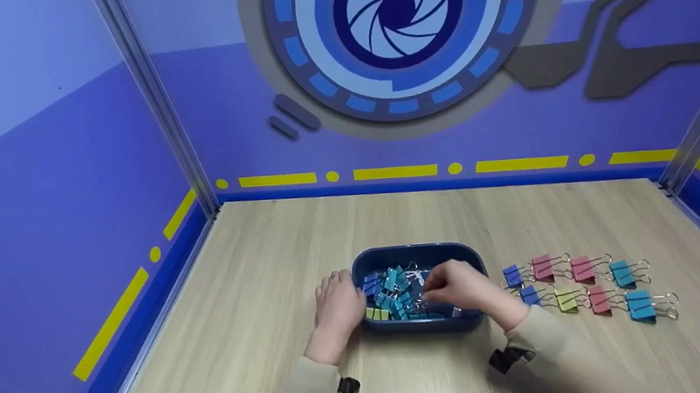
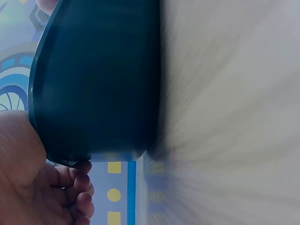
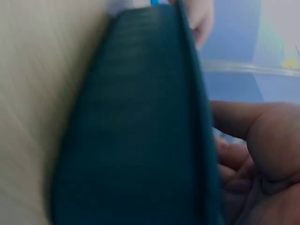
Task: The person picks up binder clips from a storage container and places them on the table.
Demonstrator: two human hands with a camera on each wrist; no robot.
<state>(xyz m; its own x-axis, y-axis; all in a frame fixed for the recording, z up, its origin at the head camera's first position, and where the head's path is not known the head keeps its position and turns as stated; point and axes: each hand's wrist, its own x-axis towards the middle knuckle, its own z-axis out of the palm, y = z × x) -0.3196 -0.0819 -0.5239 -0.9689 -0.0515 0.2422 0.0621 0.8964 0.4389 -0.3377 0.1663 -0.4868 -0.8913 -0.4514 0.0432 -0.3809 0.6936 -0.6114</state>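
Observation:
A dark blue plastic bin (image 1: 426, 325) sits on the table with several binder clips inside, among them teal clips (image 1: 396, 278), a blue clip (image 1: 371, 285) and a yellow-green clip (image 1: 377, 313). At its left end my left hand (image 1: 340, 303) grips the rim; the left wrist view shows its curled fingers (image 2: 83, 183) against the outer wall, the thumb hidden behind the edge. Over the bin's right half, my right hand (image 1: 461, 285) reaches in, thumb and fingers drawn together beside wire clip handles (image 1: 422, 307). I cannot tell whether a clip is between those fingertips.
Right of the bin, binder clips lie in two rows on the wooden table (image 1: 266, 256): blue (image 1: 512, 276), pink (image 1: 542, 268) and teal (image 1: 623, 274) in the far row, yellow-green (image 1: 567, 300) among the near ones. Printed panels (image 1: 220, 119) enclose the table's back and sides.

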